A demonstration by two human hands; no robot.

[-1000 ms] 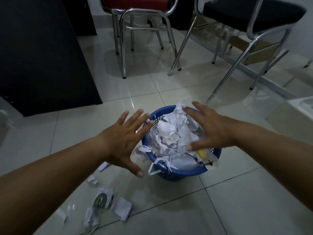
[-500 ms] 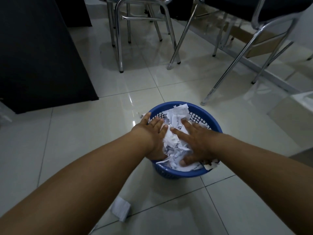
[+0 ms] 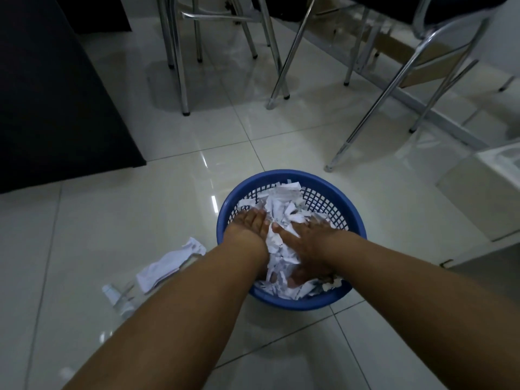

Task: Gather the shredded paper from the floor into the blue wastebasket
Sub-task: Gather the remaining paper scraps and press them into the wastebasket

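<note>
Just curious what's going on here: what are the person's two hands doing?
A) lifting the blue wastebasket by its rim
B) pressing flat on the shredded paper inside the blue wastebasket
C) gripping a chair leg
B: the left hand and right hand lie flat, fingers straight, on the shredded paper inside the blue wastebasket, while some paper scraps lie untouched on the floor.

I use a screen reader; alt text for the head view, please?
The left hand and right hand press flat on shredded paper inside a blue wastebasket on white floor tiles. More paper scraps lie left of it; chrome chair legs stand beyond.
</note>
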